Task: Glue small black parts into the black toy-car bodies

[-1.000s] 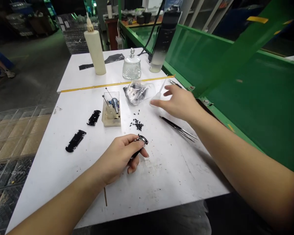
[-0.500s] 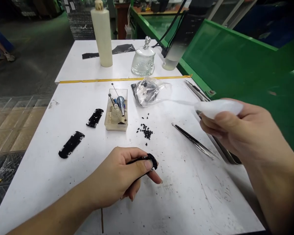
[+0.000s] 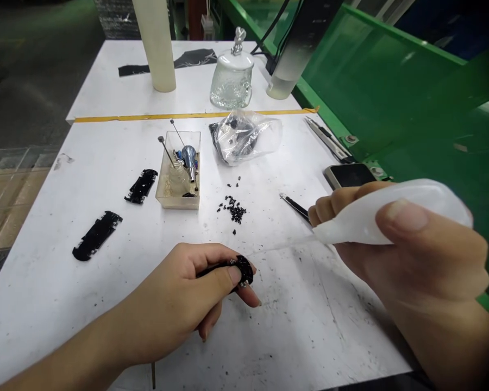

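My left hand [image 3: 199, 288] pinches a black part [image 3: 245, 270] between thumb and fingers, low over the white table [image 3: 289, 326]. In my right hand [image 3: 424, 250] is a white squeeze bottle [image 3: 362, 217], its thin clear nozzle pointing left, with the tip close to the black part. Whether the tip touches it, I cannot tell. Small black pieces [image 3: 234, 210] lie in a loose pile beyond my left hand. Two flat black plates, one nearer [image 3: 98, 235] and one farther [image 3: 142, 186], rest on the left.
A clear box [image 3: 179, 202] holds a small jar and tools. Behind the pile is a plastic bag [image 3: 244, 138]. Tweezers [image 3: 295, 207] lie partly behind my right hand, near a phone-like black object [image 3: 350, 175]. A glass jar [image 3: 232, 81] and a tall bottle [image 3: 157, 49] stand farther back.
The squeeze bottle in my right hand has come nearer and its nozzle now reaches toward the black part. The view has shifted, so the table's things sit higher and further left.
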A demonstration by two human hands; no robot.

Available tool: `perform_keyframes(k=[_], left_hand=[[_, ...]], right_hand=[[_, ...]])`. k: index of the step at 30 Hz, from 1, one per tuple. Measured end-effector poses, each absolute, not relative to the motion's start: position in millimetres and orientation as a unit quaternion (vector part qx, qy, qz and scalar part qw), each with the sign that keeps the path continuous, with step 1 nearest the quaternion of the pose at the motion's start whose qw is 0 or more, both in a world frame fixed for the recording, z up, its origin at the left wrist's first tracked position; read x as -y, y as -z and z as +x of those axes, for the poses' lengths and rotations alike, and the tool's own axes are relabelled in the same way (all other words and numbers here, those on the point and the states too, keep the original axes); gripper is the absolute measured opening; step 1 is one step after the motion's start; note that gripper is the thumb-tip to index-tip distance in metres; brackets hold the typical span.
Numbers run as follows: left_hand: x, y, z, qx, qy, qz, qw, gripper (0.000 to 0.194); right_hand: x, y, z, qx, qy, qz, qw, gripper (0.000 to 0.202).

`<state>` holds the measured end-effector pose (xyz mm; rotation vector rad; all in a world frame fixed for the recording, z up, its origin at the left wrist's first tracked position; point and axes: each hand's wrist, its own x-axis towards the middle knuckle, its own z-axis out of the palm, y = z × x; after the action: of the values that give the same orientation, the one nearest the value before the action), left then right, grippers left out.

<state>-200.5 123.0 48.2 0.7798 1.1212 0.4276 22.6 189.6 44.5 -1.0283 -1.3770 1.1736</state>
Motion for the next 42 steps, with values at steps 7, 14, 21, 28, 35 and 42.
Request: perform_keyframes(k=[7,14,21,28,35,42], left_hand=[[-123,-45,-200,-0.514,-0.192,0.365,0.752,0.029],[-122,-47,-200,-0.519,-0.187,0.363,0.751,0.027],[-124,-48,-202,-0.518,-0.179,0.367,0.751,0.031],[-124,-48,-202,-0.514,-0.177,0.364,0.757,0.03],[-122,-41,-202,-0.501,-0.197,0.362,0.761,0.029],[-120,-39,-203,-0.499,-0.207,0.354,0.763,0.029]], right_hand=[[-185,-38,25,0.549,-0.5,-0.446,0.499,0.063],[-182,-34,32,0.575,-0.488,-0.433,0.493,0.061],[-184,-33,33,0.597,-0.48,-0.405,0.499,0.063],[-183,-31,31,0.594,-0.476,-0.391,0.517,0.058],[-183,-32,31,0.6,-0.473,-0.392,0.512,0.062],[-181,-33,32,0.578,-0.471,-0.416,0.521,0.055]])
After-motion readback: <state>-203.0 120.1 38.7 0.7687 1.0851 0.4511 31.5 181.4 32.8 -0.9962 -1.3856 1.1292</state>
